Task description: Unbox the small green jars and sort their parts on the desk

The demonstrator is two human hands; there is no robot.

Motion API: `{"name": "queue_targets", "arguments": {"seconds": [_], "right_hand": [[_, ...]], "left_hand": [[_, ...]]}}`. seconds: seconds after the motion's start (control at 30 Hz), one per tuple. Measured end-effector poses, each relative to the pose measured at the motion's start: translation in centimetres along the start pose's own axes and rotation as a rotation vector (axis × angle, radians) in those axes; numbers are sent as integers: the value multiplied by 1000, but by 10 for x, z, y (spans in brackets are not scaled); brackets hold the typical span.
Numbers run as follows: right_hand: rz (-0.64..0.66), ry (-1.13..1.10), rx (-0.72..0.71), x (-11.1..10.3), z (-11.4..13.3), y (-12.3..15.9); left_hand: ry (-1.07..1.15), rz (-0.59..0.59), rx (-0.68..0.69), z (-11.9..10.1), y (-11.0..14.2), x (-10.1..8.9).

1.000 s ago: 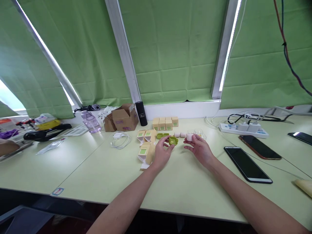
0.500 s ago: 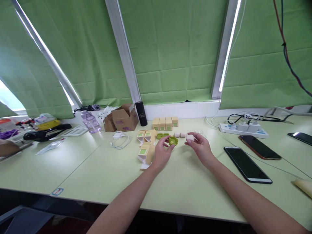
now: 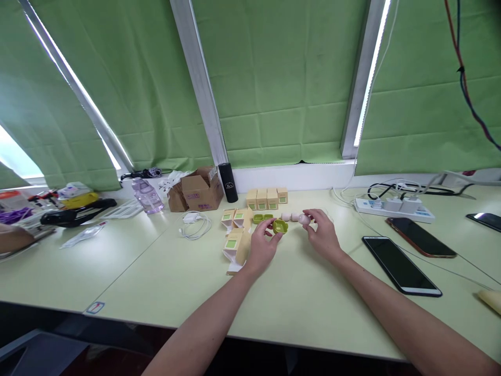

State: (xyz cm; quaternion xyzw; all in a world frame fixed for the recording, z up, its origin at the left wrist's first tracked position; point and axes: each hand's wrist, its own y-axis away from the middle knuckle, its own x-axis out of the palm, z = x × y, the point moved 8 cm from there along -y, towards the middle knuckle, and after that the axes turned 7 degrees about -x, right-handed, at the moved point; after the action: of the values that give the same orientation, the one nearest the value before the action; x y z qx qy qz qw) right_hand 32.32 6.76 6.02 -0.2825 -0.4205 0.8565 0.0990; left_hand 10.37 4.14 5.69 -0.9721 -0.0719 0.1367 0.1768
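Your left hand's fingers pinch the green cup; your right hand's fingers pinch a pale pink piece.

nothing legible: purple print on cardboard box, white mark on black bottle

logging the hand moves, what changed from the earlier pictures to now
The right hand has turned the small, pale pink rounded piece in its fingers, still gripping it. The left hand still holds the small green open cup; the rest stayed put.
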Motion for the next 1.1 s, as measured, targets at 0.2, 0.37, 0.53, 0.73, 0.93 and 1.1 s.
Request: {"name": "queue_targets", "arguments": {"seconds": [0.2,0.37,0.53,0.73,0.93,1.1], "right_hand": [[190,351,-199,27,0,-3],[235,526,-251,38,2,-5],[242,527,-197,41,-7,-3],[258,520,-208,42,-7,-3],[243,538,-204,40,-5,-3],[179,579,-140,32,-7,-4]], "left_hand": [[-7,-5,19,-2,0,-1],[-5,-9,14,-2,0,-2],[18,-16,13,2,-1,-3],[17,-16,4,3,-1,-2],[-4,-19,-5,2,-1,-2],[13,-14,-12,4,-1,-2]]}}
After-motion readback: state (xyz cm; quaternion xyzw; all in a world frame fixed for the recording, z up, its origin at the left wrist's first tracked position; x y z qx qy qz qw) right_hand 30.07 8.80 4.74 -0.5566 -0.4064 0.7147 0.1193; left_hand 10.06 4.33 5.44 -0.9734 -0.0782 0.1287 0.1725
